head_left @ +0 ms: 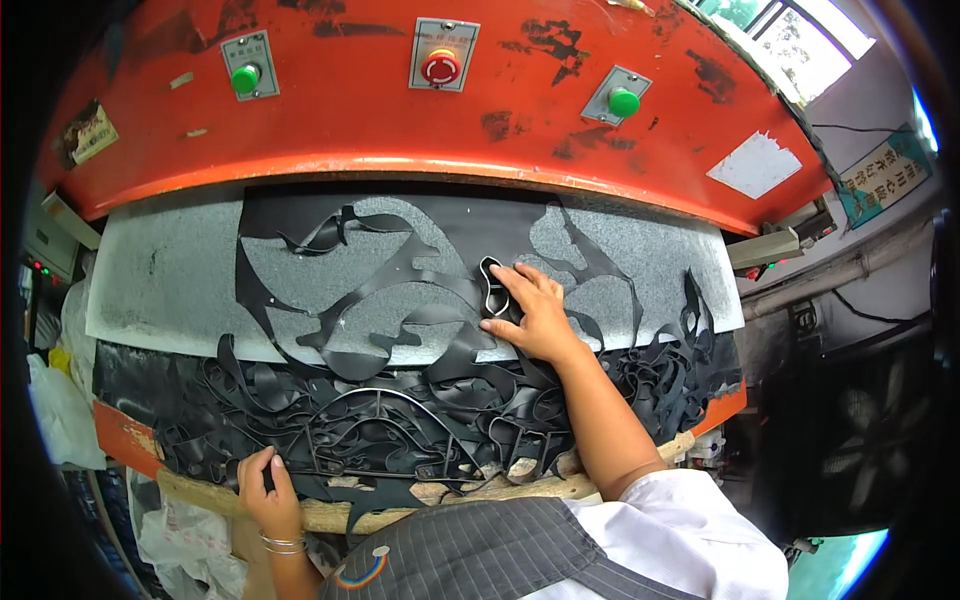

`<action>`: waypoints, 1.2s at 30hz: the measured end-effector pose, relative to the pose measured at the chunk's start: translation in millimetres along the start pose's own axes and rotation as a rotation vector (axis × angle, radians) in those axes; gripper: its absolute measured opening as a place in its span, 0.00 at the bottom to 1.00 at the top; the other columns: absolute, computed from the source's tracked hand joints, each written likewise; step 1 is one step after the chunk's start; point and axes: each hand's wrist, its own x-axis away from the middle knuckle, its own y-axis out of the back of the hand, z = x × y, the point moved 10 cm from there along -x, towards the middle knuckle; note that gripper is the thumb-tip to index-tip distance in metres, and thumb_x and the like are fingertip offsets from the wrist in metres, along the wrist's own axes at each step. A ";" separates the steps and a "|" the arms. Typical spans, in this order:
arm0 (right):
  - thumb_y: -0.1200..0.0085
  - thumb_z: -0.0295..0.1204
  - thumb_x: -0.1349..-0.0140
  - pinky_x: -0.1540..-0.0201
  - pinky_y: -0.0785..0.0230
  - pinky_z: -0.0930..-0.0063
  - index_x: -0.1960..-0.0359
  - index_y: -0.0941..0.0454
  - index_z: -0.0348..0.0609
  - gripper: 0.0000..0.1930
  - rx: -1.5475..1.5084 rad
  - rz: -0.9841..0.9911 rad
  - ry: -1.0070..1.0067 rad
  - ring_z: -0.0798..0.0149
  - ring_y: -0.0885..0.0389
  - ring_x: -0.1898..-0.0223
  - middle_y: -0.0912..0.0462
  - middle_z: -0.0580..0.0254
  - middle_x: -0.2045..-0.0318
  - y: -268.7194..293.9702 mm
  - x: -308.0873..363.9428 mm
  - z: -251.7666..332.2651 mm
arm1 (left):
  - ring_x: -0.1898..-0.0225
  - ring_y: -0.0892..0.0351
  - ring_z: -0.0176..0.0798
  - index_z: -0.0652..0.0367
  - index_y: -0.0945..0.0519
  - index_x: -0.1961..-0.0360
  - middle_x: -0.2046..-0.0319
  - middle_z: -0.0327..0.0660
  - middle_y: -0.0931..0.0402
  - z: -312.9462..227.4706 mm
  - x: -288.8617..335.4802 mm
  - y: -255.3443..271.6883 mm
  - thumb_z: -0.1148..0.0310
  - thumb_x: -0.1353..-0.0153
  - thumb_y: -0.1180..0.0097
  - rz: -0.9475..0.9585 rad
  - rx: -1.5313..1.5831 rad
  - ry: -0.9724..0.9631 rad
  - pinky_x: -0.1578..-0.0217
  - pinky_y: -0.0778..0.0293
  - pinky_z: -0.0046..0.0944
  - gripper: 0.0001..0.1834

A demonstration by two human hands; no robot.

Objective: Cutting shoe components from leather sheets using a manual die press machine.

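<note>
Where the right hand (532,312) lay flat on the grey cutting board (170,280), its fingers (512,282) were stretched out and pressed against a small metal cutting die (491,288), a narrow looped outline of steel standing on the black sheet material (300,215). The hand did not close round the die; it rested open, fingertips touching the die's right edge and the palm bearing on the sheet beside it. The die sat near the middle of the board, just below the front lip of the orange press head (400,120).

The left hand (266,490) was at the near edge of the bench, curled over the black offcuts (400,420); the fingers were bent round a strip of scrap, though how firmly could not be told. Thin bangles (285,545) circled that wrist.

The black sheet was already cut through in many places, leaving curved openings through which the speckled grey board showed. A deep tangle of black strips and loops hung over the front of the board, reaching to both sides. Beneath it ran a worn wooden edge (520,485) of the bench.

On the press head were two green push buttons (245,78), one at each side, and a red button (441,67) between them. A window (790,30) showed at the upper right.
</note>
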 end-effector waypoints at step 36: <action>0.39 0.46 0.42 0.55 0.25 0.62 0.57 0.21 0.32 0.25 -0.362 -0.244 -0.496 0.50 0.15 0.61 0.15 0.45 0.66 29.2 68.5 7.0 | 0.70 0.22 0.44 0.55 0.16 0.75 0.74 0.37 0.22 -112.0 89.0 -17.8 0.68 0.52 0.39 0.447 0.057 -0.369 0.69 0.25 0.42 0.04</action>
